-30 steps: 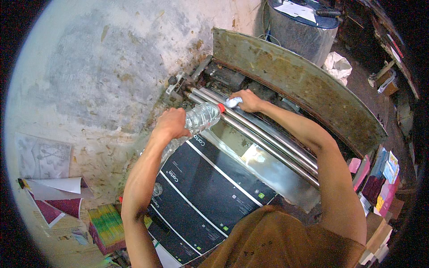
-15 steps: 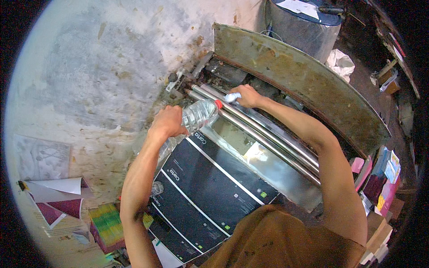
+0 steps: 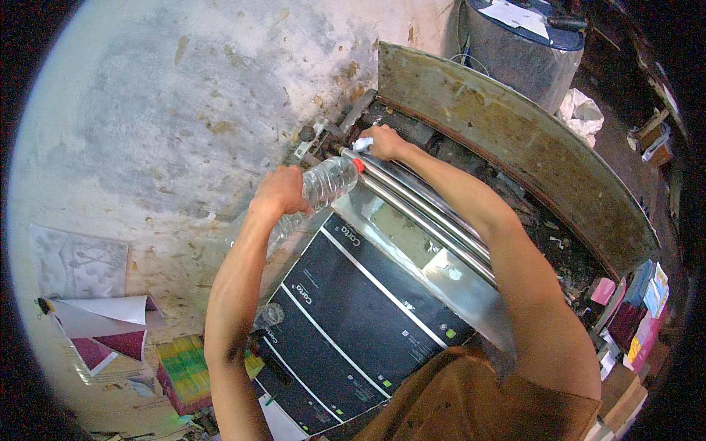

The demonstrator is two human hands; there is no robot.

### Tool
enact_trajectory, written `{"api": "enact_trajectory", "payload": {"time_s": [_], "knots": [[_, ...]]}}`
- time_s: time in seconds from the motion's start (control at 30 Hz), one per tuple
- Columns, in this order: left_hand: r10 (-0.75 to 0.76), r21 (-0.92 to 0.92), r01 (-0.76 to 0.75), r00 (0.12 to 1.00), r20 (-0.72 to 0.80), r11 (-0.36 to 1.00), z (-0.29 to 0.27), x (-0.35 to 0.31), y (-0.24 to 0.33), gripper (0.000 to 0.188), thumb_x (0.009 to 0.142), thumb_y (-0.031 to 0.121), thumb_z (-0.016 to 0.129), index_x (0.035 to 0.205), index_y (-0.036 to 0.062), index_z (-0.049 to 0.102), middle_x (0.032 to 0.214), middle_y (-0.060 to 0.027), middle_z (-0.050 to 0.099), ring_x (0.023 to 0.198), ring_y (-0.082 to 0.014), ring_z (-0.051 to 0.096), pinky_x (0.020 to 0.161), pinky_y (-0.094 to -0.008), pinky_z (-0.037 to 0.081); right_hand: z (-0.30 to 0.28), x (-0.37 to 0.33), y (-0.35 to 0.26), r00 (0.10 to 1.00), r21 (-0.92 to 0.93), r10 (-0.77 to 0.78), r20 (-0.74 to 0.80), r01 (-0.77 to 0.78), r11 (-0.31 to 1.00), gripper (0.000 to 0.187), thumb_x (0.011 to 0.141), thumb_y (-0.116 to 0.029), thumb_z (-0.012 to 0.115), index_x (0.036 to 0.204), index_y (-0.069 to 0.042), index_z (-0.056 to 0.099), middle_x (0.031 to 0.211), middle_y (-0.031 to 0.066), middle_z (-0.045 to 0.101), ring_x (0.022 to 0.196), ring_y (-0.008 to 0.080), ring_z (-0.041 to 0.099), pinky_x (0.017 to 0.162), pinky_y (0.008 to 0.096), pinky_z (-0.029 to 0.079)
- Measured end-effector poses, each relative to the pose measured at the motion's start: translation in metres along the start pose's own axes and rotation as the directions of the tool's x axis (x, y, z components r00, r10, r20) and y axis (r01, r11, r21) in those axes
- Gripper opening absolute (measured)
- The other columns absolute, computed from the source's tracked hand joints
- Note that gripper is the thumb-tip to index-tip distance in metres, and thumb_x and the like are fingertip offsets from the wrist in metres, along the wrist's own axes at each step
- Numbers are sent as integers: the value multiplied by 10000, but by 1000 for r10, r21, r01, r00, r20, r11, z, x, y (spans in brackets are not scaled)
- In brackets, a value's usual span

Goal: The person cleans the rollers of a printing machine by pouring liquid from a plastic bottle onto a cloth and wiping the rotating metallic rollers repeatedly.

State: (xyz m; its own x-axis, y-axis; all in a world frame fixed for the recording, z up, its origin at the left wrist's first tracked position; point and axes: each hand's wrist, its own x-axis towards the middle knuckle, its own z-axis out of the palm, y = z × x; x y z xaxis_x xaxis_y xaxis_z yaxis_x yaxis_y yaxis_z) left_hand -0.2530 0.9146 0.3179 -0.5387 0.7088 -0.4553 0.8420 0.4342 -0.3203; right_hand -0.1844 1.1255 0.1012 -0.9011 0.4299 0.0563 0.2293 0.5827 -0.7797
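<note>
The left hand [image 3: 278, 192] is curled around the middle of a clear ridged plastic bottle [image 3: 329, 180], palm over its upper side, the fingers partly hidden. The bottle lies aslant in the grip, its red cap [image 3: 358, 165] toward the metal rollers [image 3: 426, 213] and its base end running back behind the wrist. The cap is close to the rollers' left end; whether it touches them cannot be told.

The right hand [image 3: 384, 142] is closed, fingers bent tight and pinching a small white wad [image 3: 362, 144] that sticks out on the left of the fingertips. It is unclear whether the wad is cloth or paper, or whether it presses on a roller. The two hands are apart, with the bottle's neck and cap between them.

Below the rollers, toward the person, a dark sheet with white stripes [image 3: 346, 279] spreads out. Beyond the right hand stands a long, stained metal panel [image 3: 515, 132]; a blotchy wall [image 3: 184, 110] rises on the left.
</note>
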Motion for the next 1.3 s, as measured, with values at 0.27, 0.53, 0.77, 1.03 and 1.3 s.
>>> {"api": "enact_trajectory", "payload": {"time_s": [0.27, 0.53, 0.77, 1.03, 1.3], "knots": [[6, -8, -6, 999, -32, 1000, -5, -11, 14, 597, 580, 310, 898, 1026, -9, 662, 1098, -225, 657, 1052, -367, 633, 898, -435, 524, -8, -12, 15, 992, -28, -105, 65, 107, 994, 438, 659, -41, 608, 1078, -120, 706, 1033, 174, 693, 982, 371, 654, 876, 443, 511], [118, 23, -118, 993, -9, 993, -17, -25, 41, 575, 574, 295, 898, 998, -18, 669, 1059, -241, 667, 1004, -390, 650, 871, -444, 540, -26, -78, 33, 987, 23, -157, 43, 156, 987, 403, 675, -18, 576, 1064, -50, 677, 1027, 200, 680, 1008, 380, 635, 891, 432, 487], [111, 33, -111, 994, -13, 993, -22, -42, 62, 565, 569, 299, 902, 972, -29, 679, 1058, -254, 663, 1005, -405, 647, 864, -446, 544, -36, -126, 40, 989, -2, -137, 52, 137, 991, 397, 679, -1, 564, 1054, -49, 685, 999, 185, 690, 986, 366, 646, 878, 432, 491], [207, 60, -206, 978, -20, 977, -16, -64, 80, 530, 575, 283, 902, 955, -13, 681, 1042, -239, 668, 972, -395, 659, 858, -442, 543, -61, -184, 44, 989, 0, -102, 104, 103, 995, 461, 654, -14, 590, 1099, -75, 694, 1056, 188, 688, 1001, 366, 651, 908, 427, 496], [303, 42, -303, 953, 11, 952, -3, -76, 93, 530, 589, 320, 871, 943, -15, 663, 1013, -225, 667, 987, -398, 639, 913, -472, 500, -86, -260, 38, 990, 15, -54, 127, 52, 999, 466, 658, -6, 585, 1103, -89, 692, 1057, 165, 691, 1016, 341, 649, 937, 418, 482]]}}
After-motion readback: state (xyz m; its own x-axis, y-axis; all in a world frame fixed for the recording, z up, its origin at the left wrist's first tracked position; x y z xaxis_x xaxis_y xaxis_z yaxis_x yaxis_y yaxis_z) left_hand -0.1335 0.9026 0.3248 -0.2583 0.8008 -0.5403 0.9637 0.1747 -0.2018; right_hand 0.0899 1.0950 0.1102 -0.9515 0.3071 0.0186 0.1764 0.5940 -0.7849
